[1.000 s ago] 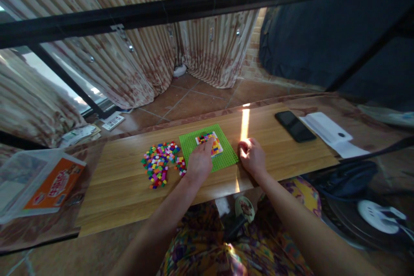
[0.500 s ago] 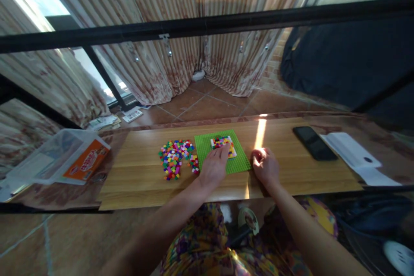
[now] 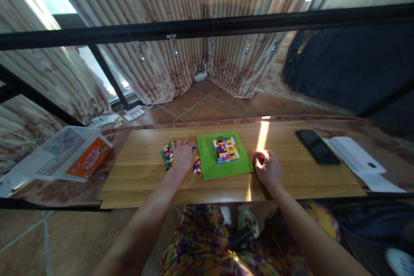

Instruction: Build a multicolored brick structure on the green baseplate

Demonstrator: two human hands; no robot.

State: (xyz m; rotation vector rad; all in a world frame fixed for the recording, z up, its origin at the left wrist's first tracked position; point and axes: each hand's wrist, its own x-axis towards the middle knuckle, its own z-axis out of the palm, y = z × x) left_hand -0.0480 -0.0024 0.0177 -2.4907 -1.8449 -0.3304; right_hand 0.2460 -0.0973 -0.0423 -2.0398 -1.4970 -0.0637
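My left hand (image 3: 183, 155) lies over a pile of small coloured building bricks (image 3: 167, 157), palm down with its fingers stretched forward and slightly apart. It covers the middle of the pile. To its right is a green studded baseplate (image 3: 208, 168), flat on the table. A low block built of many-coloured bricks (image 3: 225, 150) sits on the plate. My right hand (image 3: 268, 168) rests on the table beside the plate's right corner, fingers curled closed; what they hold, if anything, is hidden.
The wooden tabletop (image 3: 139, 181) carries a black phone (image 3: 318, 146) at right, with a white paper or box piece (image 3: 355, 155) beyond it. At left stands a clear plastic bin (image 3: 48, 155) with an orange label. A black metal bar (image 3: 207, 28) crosses in front of the curtains.
My left hand has moved left from the brick block to the pile, uncovering the block. My right hand stays curled in place. The view has shifted slightly.
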